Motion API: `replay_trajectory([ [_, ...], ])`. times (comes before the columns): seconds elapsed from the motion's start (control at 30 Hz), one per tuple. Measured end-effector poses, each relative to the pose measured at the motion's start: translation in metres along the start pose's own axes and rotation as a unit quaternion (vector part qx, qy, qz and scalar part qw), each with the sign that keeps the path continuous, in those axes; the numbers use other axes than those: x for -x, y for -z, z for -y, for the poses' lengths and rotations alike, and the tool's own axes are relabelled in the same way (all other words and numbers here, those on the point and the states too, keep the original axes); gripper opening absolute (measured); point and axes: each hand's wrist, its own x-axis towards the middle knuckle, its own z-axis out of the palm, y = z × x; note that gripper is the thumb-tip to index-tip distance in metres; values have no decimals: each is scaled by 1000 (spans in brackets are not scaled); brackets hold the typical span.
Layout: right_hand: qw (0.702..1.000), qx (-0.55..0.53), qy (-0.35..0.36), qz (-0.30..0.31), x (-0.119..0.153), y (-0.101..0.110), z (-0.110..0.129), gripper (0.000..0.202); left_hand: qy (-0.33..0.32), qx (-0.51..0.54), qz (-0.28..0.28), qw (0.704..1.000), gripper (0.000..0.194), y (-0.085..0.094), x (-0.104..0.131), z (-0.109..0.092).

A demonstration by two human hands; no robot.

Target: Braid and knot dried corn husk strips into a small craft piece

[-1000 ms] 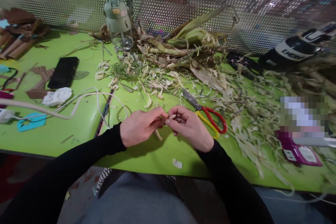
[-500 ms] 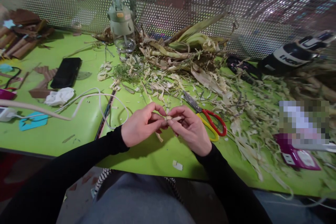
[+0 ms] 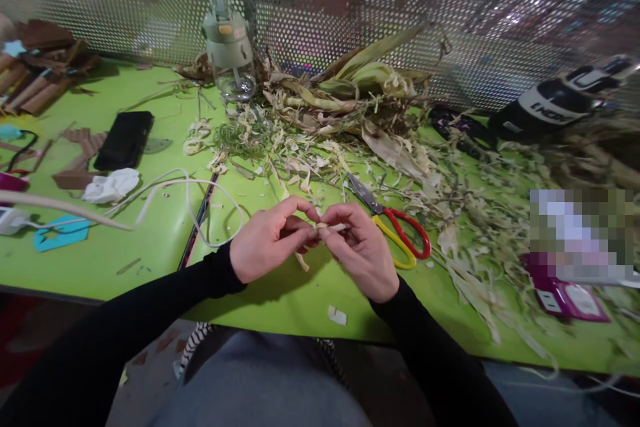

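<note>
Between my two hands is a small pale strip of husk (image 3: 334, 227), pinched at the fingertips over the front of the green table (image 3: 280, 303). My left hand (image 3: 273, 237) grips its left end, and a loose tail of the strip hangs below those fingers. My right hand (image 3: 363, 247) closes on the other end, thumb and forefinger meeting near the left fingertips. The fingers hide much of the strip. Just right of my right hand lie scissors (image 3: 395, 223) with one red and one yellow handle, blades pointing away from me.
Dry corn husks (image 3: 345, 93) and shreds spread across the back and right. A clear bottle (image 3: 233, 57), a black bottle (image 3: 555, 103), a black phone (image 3: 124, 140), crumpled tissue (image 3: 111, 185), a white cable (image 3: 187, 180) and a purple device (image 3: 567, 293) surround the hands. A mesh panel (image 3: 165, 20) stands behind.
Both hands stay almost in place with the strip pinched between them. The right hand's fingers and wrist have shifted very slightly. The view has moved a little.
</note>
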Motion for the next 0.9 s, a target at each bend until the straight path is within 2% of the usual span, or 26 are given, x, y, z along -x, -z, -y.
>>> replay_trajectory([
  [0.23, 1000, 25, -2, 3, 2, -1, -6, 6, -17, -70, -6, 997, 16, -3, 3, -1],
  [0.33, 999, 33, -14, 25, 1, 3, -3, 8, 3, -33, -15, 999, 16, -4, 2, 0],
  [0.53, 996, -19, -42, 77, 0, 11, 3, 17, 39, 36, -47, 997, 16, -4, -1, -1],
  [0.77, 997, -19, -35, 66, 0, 9, 2, 16, 17, 23, -46, 999, 18, -2, 1, 0],
  [0.9, 998, -8, -23, 52, 1, 7, 2, 12, 11, -19, -56, 998, 23, -3, 3, 1],
])
